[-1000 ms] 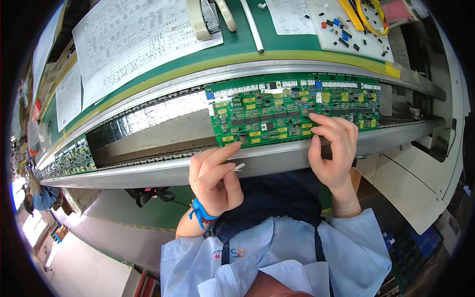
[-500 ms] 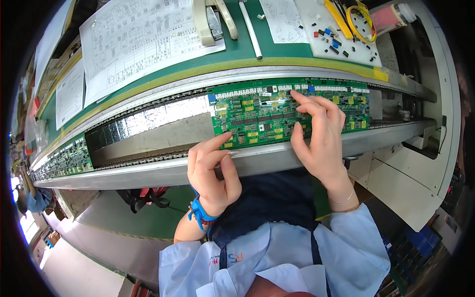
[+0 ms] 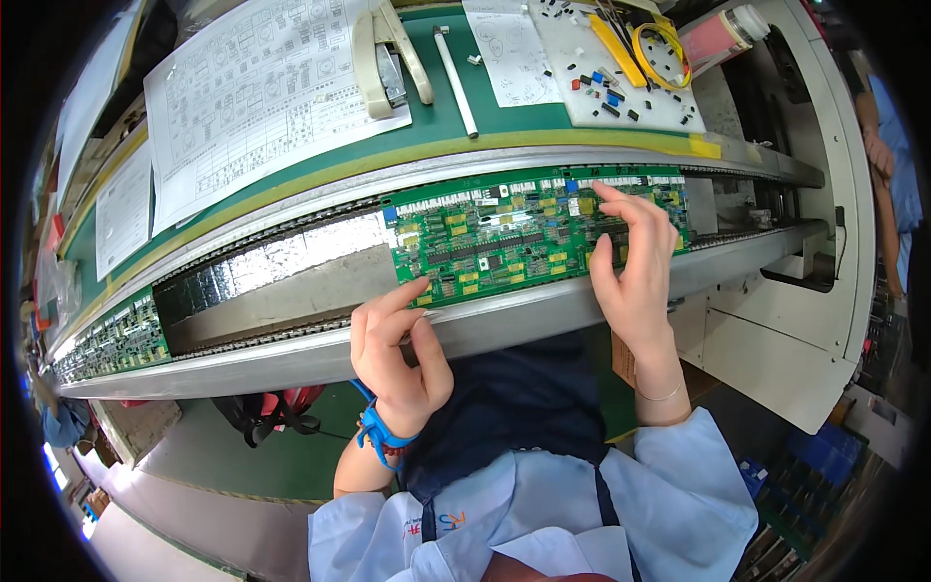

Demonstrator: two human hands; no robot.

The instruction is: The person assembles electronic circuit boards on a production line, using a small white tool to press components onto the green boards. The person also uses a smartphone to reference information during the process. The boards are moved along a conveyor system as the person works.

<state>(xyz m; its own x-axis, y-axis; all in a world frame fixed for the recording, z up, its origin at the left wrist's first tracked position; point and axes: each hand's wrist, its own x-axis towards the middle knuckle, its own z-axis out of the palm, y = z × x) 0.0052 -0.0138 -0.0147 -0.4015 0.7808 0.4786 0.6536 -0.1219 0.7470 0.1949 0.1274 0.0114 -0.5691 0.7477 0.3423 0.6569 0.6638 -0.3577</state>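
A long green circuit board (image 3: 504,276), crowded with small parts, lies across the metal conveyor rails. White connectors (image 3: 524,187) line its far edge, with a blue block (image 3: 572,185) among them. My right hand (image 3: 635,257) is over the board's right part, fingers apart; its index fingertip is at the connector row, its thumb lower down over the board. Nothing shows in its grip. At the board's near left corner, my left hand (image 3: 400,344) rests its index fingertip by the edge. Its other fingers are loosely bent and its thumb stands apart.
Another circuit board (image 3: 116,335) sits farther left on the rails. Beyond them, a green bench carries printed sheets (image 3: 262,107), a beige stapler-like clamp (image 3: 373,63), a white stick (image 3: 456,82) and a white foam pad (image 3: 630,112) with loose components. At the right edge stands another person (image 3: 887,165).
My right hand has moved right along the board, its index fingertip passing the blue block. My left hand stays by the near left corner. The view has shifted, and another person shows at right.
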